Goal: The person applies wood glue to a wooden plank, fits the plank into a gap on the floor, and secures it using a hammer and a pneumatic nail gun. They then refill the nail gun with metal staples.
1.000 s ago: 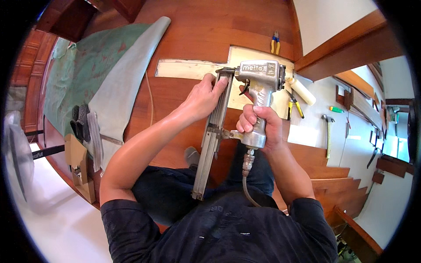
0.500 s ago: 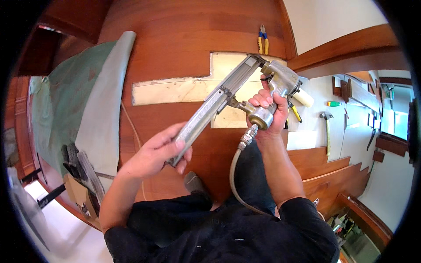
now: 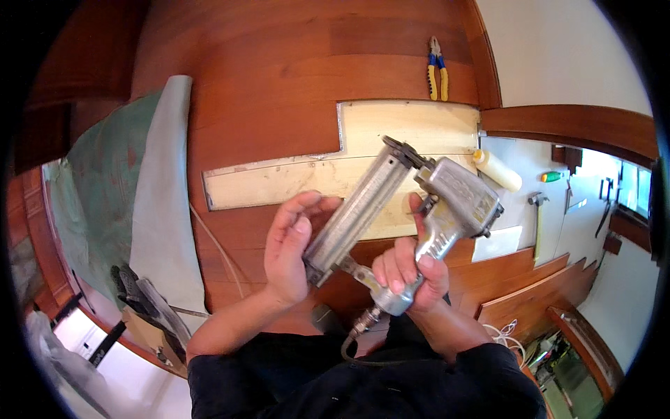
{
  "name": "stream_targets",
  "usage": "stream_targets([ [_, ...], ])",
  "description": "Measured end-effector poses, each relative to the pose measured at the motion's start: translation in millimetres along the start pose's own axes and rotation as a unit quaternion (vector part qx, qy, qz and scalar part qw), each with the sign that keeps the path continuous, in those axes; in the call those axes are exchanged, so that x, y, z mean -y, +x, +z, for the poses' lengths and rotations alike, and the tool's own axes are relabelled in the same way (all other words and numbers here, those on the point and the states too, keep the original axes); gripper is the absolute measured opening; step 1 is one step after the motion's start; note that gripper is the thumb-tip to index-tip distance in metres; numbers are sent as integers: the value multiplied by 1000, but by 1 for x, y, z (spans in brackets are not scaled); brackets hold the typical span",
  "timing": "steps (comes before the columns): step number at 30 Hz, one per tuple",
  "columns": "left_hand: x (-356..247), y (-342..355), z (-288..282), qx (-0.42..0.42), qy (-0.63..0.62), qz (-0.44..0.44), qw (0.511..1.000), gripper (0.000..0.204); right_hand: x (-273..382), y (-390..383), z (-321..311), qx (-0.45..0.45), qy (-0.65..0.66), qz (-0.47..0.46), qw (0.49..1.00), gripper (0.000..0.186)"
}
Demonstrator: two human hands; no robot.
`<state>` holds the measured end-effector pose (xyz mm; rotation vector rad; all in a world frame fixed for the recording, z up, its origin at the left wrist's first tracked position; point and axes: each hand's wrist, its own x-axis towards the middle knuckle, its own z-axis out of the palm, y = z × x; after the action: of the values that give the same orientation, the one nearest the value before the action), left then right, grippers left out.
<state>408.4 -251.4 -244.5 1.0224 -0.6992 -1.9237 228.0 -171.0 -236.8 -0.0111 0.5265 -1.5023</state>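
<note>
My right hand [image 3: 419, 276] is wrapped round the handle of a metal air nail gun [image 3: 457, 195], held above the floor with its nose tilted up and away from me. An air hose [image 3: 352, 343] joins the handle's lower end by a metal coupling. The gun's long magazine [image 3: 359, 213] slants down to the left, its slide pushed in along its length. Beside the magazine's near end is my left hand [image 3: 286, 255], fingers apart and slightly curved, the palm against or very close to that end. Whether nails are inside cannot be seen.
Beyond the gun, pale underboards [image 3: 272, 180] show in a stepped gap in the reddish wood floor [image 3: 265, 91]. Pliers [image 3: 437, 70] lie past it. On the right are a cream bottle [image 3: 499, 171], a green-handled tool [image 3: 551, 177] and a hammer [image 3: 538, 223]. A grey-green sheet [image 3: 164, 202] spreads left.
The magazine's extended slide has gone in, making it shorter. My left hand has loosened from round the slide's end. The gun has come lower and nearer to me, still in my right hand.
</note>
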Motion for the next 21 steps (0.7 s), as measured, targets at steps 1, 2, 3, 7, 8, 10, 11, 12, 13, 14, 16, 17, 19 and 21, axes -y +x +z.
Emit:
stream_targets([
  [1,4,6,3,31,-19,-12,999,40,7,-1,-4,-12,13,-2,1000,82],
  [2,6,13,9,49,-36,-21,998,41,11,0,-9,-32,23,-8,999,84],
  [3,9,27,11,71,44,-13,996,40,14,7,-14,-77,19,-16,997,73],
  [7,41,163,10,148,377,2,914,39,38,31,-38,-266,-82,-9,960,14],
  [8,40,211,13,136,523,79,838,37,41,32,-57,-290,-137,12,947,10],
  [10,41,309,4,76,688,213,689,33,36,33,-84,-348,-195,29,916,13],
  [11,48,357,-11,29,721,272,637,32,34,40,-91,-375,-201,22,905,13],
  [12,58,396,-45,-33,729,302,613,30,34,48,-97,-397,-205,20,894,14],
  [13,68,426,-69,-95,733,330,587,28,36,57,-103,-414,-199,41,887,15],
  [14,84,433,-63,-113,739,322,582,27,42,63,-110,-444,-194,55,873,15],
  [16,89,425,-54,-161,750,311,561,24,48,73,-115,-474,-168,48,863,18],
  [17,92,426,-51,-147,763,297,555,22,52,77,-114,-481,-159,56,860,18],
  [19,91,425,-45,-117,789,270,539,19,58,83,-103,-496,-137,69,854,19],
  [21,90,424,-44,-124,776,294,544,18,68,101,-99,-531,-122,113,831,23],
])
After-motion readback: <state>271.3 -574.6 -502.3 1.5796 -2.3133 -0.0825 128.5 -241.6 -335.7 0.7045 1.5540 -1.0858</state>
